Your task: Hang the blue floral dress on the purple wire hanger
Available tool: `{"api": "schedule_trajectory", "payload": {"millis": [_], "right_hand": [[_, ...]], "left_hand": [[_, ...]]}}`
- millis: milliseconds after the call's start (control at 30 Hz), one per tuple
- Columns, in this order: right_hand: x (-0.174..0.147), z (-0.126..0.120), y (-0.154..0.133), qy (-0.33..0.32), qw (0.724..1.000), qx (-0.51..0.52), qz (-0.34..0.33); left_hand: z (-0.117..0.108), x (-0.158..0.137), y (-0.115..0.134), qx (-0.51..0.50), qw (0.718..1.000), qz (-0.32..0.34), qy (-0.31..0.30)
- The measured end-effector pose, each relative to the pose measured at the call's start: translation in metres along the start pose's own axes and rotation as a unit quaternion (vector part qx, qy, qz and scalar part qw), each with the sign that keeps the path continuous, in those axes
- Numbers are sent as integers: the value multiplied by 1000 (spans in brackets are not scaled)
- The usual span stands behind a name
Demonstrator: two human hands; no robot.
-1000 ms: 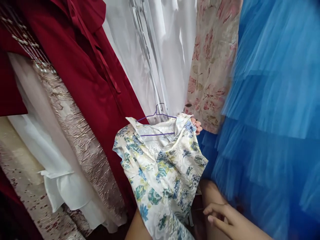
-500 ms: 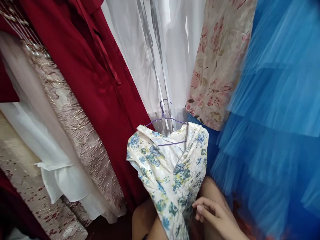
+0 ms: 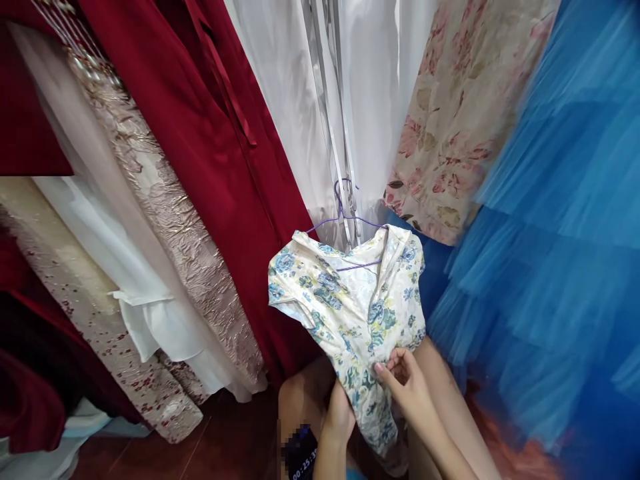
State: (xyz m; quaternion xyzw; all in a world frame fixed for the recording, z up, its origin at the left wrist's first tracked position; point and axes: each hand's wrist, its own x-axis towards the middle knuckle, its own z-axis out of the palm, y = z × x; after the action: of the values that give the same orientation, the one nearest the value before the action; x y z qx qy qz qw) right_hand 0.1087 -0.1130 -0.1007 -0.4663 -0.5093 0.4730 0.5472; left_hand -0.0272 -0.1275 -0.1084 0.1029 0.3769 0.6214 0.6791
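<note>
A white dress with blue and green flowers (image 3: 345,333) hangs on a thin purple wire hanger (image 3: 341,212) low in front of me, over my bent legs. My right hand (image 3: 405,379) is at the dress's front below the neckline, thumb and fingers pinched on the cloth. At the dress's left edge is my left hand (image 3: 340,415); its fingers go behind the fabric and are hidden. The lower part of the dress is bunched and narrow, hanging between my knees.
Long garments hang all around: a dark red dress (image 3: 220,167), white cloth (image 3: 280,87), a pink floral dress (image 3: 445,140) and a tiered blue tulle dress (image 3: 545,233). A dark device showing a timer (image 3: 303,453) lies by my left leg. The floor (image 3: 220,433) is reddish brown.
My left hand has come into view at the dress's left edge. My right hand has moved up and left onto the front of the dress. The view has shifted slightly.
</note>
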Motion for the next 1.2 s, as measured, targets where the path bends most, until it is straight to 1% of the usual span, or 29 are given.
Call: {"api": "schedule_trajectory", "payload": {"millis": [67,167,233,367,433,533,600,767,800,833,867,900,933,967,1000,1033,1067,1100,1133,1200], "right_hand": [[3,1,-13,19,1000,-5,-18],[3,4,-26,12,999,-7,-38],[0,6,-30,4,999,1,-45],[-8,6,-31,12,999,22,-40],[-10,5,-30,7,999,28,-38],[-11,2,-31,-1,999,24,-43],[-11,0,-31,1,999,19,-48],[-11,-5,-31,15,998,27,-55],[-11,-5,-32,18,998,32,-55],[-12,-6,-32,20,998,38,-54],[-12,-7,-33,19,997,45,-53],[-12,-7,-33,15,997,51,-51],[-13,-8,-33,9,997,57,-50],[-13,-8,-34,2,997,62,-48],[-13,-7,-34,-4,997,65,-46],[-14,-7,-34,-9,997,66,-44],[-14,-5,-33,-13,997,67,-42],[-15,-4,-33,-16,997,67,-40],[-15,-3,-32,-20,997,67,-38],[-17,0,-32,-25,997,64,-36]], "left_hand": [[-2,1,-4,29,999,31,-10],[-6,2,-8,66,996,65,16],[-9,2,-8,73,994,70,31],[-16,4,-5,71,994,80,33],[-17,6,-4,63,994,75,44],[-15,6,-5,52,994,63,74],[-12,5,-6,52,993,70,84],[-2,3,0,39,993,76,79],[1,2,3,30,992,88,84],[5,0,7,23,988,118,98],[9,-3,12,23,978,167,120],[13,-6,16,33,960,232,150],[17,-11,21,53,932,308,183],[21,-16,24,81,896,381,213],[25,-21,27,118,859,440,234],[29,-27,29,159,830,478,240],[34,-32,31,203,816,493,224],[40,-36,31,248,815,487,192],[46,-38,31,294,824,462,148],[59,-39,30,370,841,389,62]]}}
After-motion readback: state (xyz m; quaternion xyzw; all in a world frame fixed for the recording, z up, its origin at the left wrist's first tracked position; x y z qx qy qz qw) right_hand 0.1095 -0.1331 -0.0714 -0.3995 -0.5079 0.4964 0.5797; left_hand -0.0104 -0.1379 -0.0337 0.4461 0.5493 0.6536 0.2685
